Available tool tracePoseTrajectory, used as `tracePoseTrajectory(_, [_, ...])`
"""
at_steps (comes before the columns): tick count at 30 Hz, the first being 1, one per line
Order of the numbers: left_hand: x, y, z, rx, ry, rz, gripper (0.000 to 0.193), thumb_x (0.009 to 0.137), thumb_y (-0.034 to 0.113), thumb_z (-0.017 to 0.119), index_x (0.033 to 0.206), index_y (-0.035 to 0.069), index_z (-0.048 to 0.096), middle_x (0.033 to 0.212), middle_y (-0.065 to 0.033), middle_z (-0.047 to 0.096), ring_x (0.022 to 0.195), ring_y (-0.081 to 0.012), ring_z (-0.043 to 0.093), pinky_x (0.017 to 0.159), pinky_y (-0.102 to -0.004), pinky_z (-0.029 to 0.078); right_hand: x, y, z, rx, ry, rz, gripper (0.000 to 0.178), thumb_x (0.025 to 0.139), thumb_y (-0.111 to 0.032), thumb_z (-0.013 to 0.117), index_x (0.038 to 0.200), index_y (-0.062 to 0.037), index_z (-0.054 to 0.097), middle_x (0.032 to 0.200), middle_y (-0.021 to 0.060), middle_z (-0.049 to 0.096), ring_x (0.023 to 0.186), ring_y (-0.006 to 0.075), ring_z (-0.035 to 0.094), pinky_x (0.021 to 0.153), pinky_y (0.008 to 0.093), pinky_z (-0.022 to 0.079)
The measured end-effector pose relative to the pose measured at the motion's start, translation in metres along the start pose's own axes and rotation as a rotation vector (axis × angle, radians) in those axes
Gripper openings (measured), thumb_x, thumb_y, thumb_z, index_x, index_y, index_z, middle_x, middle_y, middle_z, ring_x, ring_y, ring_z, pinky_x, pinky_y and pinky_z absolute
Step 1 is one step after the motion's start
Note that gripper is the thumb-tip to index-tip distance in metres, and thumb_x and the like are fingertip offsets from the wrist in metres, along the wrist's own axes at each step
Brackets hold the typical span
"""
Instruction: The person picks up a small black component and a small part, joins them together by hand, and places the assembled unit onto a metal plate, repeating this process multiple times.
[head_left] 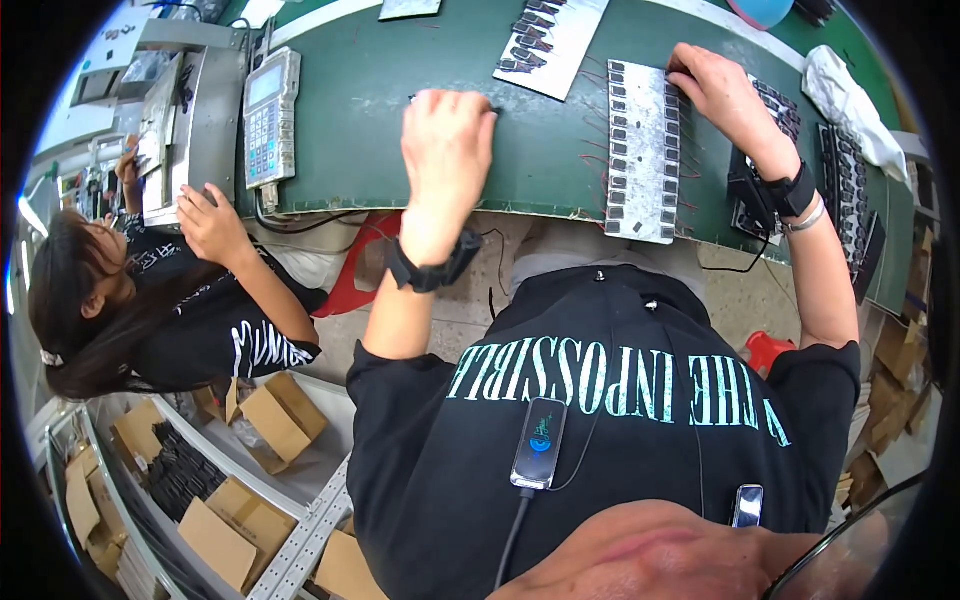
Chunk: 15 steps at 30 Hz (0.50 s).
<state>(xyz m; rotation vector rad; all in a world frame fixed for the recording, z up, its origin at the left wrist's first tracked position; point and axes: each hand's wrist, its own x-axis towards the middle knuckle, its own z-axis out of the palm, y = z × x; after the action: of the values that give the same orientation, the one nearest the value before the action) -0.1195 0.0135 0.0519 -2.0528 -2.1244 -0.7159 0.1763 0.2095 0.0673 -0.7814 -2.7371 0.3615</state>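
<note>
Scuffed green tabletop (pixel 350 130), open left of curled left hand (pixel 447 140), contents hidden. Near edge meets mottled grey rectangular plate (pixel 650 180), small black blocks (pixel 617 168) with red wires (pixel 594 158) lining long sides. Right hand (pixel 722 92), fingers narrow, hold unclear, at plate's far right corner.
</note>
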Motion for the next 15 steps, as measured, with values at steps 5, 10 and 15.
tracePoseTrajectory(5, [-0.031, 0.026, 0.014, -0.082, 0.186, 0.107, 0.023, 0.08, 0.015, 0.077, 0.102, 0.009, 0.072, 0.091, -0.0062, 0.065, 0.094, -0.027, 0.058, 0.088, -0.042, 0.047, -0.003, -0.01, -0.002, 0.051, 0.003, 0.079, 0.013, 0.091, -0.008, 0.063, 0.099, -0.0011, 0.055, 0.092, 0.018, 0.062, 0.087, 0.0397, 0.062, 0.074, 0.0442, 0.05])
tracePoseTrajectory(10, [-0.036, 0.023, 0.01, -0.087, 0.159, -0.073, 0.023, 0.081, 0.017, 0.077, 0.101, 0.008, 0.071, 0.096, -0.0059, 0.065, 0.097, -0.0261, 0.058, 0.089, -0.0426, 0.046, -0.003, -0.006, 0.006, 0.012, 0.016, 0.063, 0.013, 0.092, -0.008, 0.062, 0.1, -0.0014, 0.054, 0.093, 0.0178, 0.062, 0.089, 0.0393, 0.061, 0.076, 0.0443, 0.05])
tracePoseTrajectory(15, [-0.03, 0.018, 0.015, -0.05, 0.093, -0.018, 0.026, 0.08, 0.019, 0.079, 0.102, 0.007, 0.071, 0.101, -0.006, 0.065, 0.101, -0.0264, 0.057, 0.09, -0.0419, 0.046, -0.009, -0.002, 0.013, -0.046, 0.056, -0.001, 0.013, 0.091, -0.007, 0.061, 0.101, -0.0012, 0.054, 0.093, 0.0178, 0.06, 0.091, 0.0393, 0.06, 0.078, 0.0445, 0.049])
